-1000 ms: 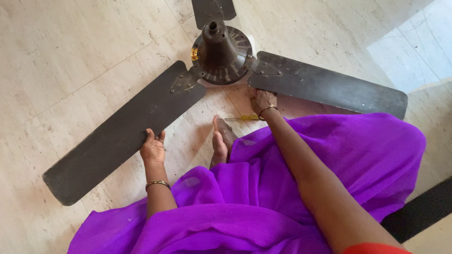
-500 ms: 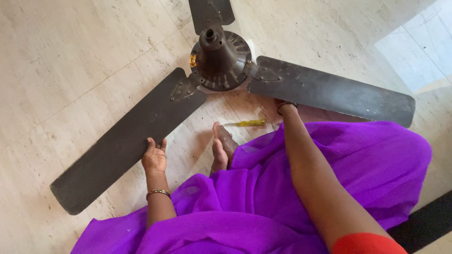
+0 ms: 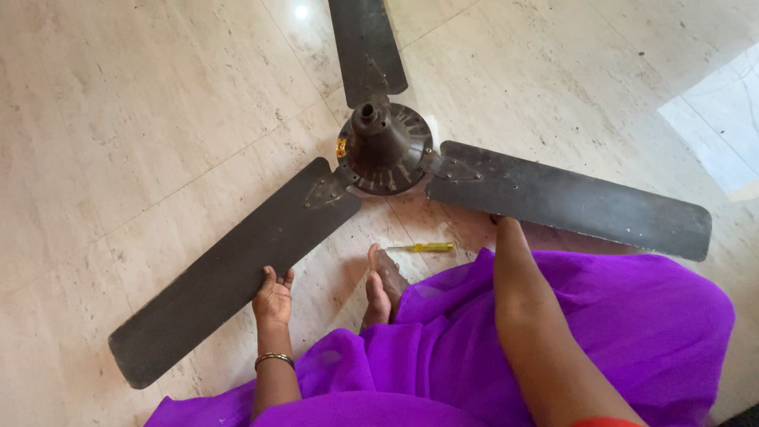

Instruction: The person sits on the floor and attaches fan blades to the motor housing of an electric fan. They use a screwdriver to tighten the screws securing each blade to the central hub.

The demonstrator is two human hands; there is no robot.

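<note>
Dark brown fan, purple cloth, pale floor

The ceiling fan [image 3: 385, 150] is dull dark brown; the screwdriver [image 3: 419, 247] has a yellow handle; the garment [image 3: 632, 332] is vivid purple; the floor [image 3: 142, 119] is cream, faintly streaked.

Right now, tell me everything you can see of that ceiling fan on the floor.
The ceiling fan lies on the pale tiled floor, its dark brown motor housing facing up with a short central stem. Three long, flat, dark blades, apparently dusty metal, radiate from it on riveted brackets. The left hand grips the edge of the left blade. The right hand is hidden under the right blade, where the forearm ends. A yellow-handled screwdriver lies beside the fan, apart from it.
</note>
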